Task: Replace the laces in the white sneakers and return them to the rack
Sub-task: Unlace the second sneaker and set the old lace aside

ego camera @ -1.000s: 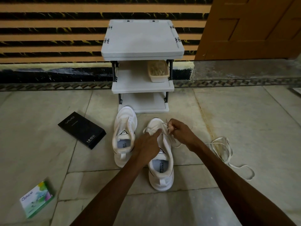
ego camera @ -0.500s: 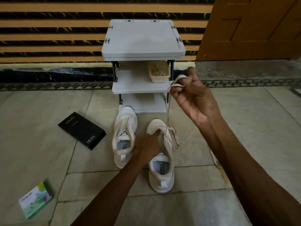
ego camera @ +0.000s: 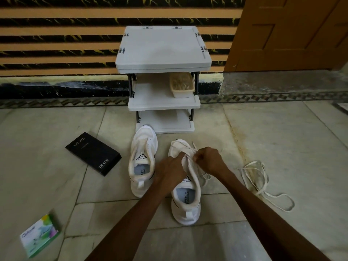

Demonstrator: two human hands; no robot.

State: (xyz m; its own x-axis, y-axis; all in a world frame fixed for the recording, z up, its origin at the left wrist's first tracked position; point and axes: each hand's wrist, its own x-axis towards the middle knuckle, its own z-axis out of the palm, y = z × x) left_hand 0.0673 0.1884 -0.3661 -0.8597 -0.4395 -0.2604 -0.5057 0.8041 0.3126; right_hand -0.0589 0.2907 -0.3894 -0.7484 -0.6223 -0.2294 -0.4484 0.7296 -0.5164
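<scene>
Right hand [ego camera: 209,161]: down from its high pull, pinching lace [ego camera: 194,146] at right sneaker [ego camera: 188,202], on floor [ego camera: 282,138] before rack [ego camera: 163,107]. Left hand [ego camera: 169,171]: grips its upper. I'd keep lace flat, tension even.

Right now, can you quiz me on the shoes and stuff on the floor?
1. True or false: the right sneaker stands on the rack.
2. What lies on the floor to the right of the sneakers? A a sock, B a loose lace, C a brush.
3. Fill in: the black box lies to the ___ of the left sneaker.
Key: 1 false, it stands on the floor, where the left hand holds it and the right hand pinches the threaded lace. 2 B. 3 left.
</scene>
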